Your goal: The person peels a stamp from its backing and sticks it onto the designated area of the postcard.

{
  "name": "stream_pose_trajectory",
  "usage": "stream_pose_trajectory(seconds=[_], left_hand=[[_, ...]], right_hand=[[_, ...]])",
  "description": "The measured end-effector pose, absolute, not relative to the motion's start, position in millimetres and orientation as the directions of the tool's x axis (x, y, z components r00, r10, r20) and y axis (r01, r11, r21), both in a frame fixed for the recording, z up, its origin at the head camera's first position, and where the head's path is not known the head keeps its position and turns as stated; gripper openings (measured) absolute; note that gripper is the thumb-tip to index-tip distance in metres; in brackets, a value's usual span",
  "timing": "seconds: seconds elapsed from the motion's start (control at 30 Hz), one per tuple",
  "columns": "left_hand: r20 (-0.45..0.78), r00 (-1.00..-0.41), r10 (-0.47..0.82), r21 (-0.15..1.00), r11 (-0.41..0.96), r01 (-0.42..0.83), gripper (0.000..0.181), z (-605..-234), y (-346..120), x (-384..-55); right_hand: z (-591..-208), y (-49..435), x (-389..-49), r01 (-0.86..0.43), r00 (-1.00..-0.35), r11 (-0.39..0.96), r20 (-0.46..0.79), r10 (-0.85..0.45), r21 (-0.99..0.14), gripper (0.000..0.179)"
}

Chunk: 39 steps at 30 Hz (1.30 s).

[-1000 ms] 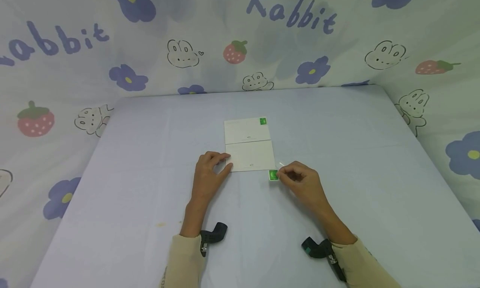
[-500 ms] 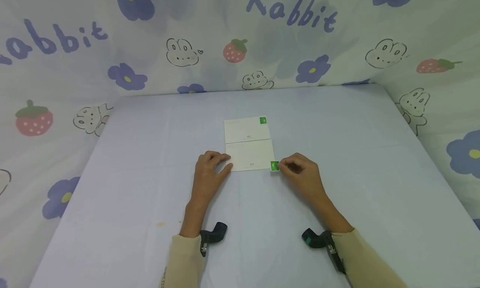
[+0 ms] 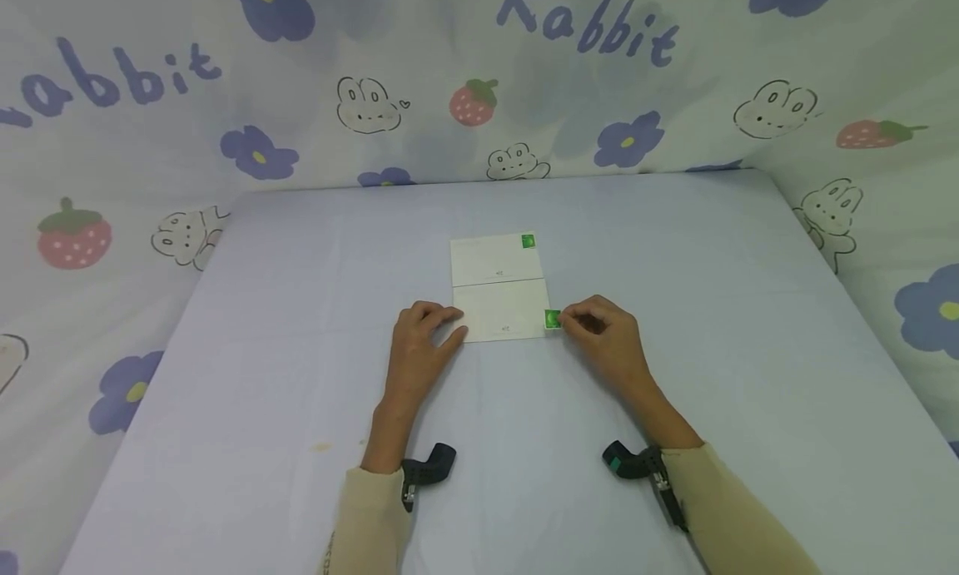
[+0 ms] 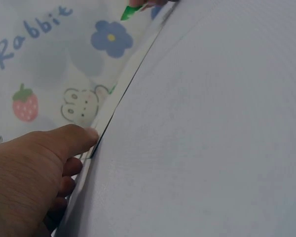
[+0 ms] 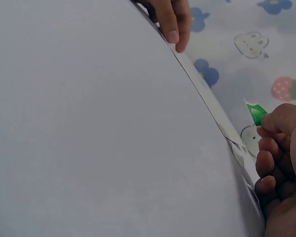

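Note:
Two white cards lie edge to edge on the table, one behind the other. The far card (image 3: 487, 257) bears a green stamp (image 3: 528, 241) at its upper right corner; each card has a small mark near its lower edge. My left hand (image 3: 416, 350) rests its thumb and fingertips on the left edge of the near card (image 3: 498, 304). Between thumb and index finger, my right hand (image 3: 608, 342) pinches a second green stamp (image 3: 552, 319), which overlaps the near card's right edge in the head view. In the right wrist view this stamp (image 5: 257, 114) appears tilted above the surface.
A pale cloth covers the table (image 3: 285, 284). Behind it hangs a curtain (image 3: 419, 59) printed with rabbits, strawberries and blue flowers. Black wrist cameras are strapped to both forearms, by the beige sleeves (image 3: 367, 517).
My right hand has carried the pinched stamp away from me, from below the near card's lower right corner to its right edge. The left hand has stayed in place.

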<state>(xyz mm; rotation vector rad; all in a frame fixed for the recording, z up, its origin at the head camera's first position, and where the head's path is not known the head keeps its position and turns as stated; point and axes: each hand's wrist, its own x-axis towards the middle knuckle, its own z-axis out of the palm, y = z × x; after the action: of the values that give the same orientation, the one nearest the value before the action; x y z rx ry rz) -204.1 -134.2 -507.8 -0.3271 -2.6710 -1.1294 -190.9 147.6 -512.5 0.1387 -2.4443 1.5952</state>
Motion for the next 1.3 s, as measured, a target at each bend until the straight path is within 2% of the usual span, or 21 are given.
stream_pose_trajectory(seconds=[0.67, 1.3], left_hand=[[0.293, -0.949, 0.116, 0.668, 0.685, 0.290, 0.023, -508.3, -137.2, -206.8], [0.291, -0.949, 0.123, 0.663, 0.688, 0.293, 0.023, -509.9, -135.1, -206.7]], right_hand=[[-515.4, 146.0, -216.3, -0.229, -0.965, 0.406, 0.260, 0.021, -0.885, 0.008], [-515.0, 145.5, -232.7, -0.192, -0.975, 0.462, 0.221, 0.008, -0.866, 0.009]])
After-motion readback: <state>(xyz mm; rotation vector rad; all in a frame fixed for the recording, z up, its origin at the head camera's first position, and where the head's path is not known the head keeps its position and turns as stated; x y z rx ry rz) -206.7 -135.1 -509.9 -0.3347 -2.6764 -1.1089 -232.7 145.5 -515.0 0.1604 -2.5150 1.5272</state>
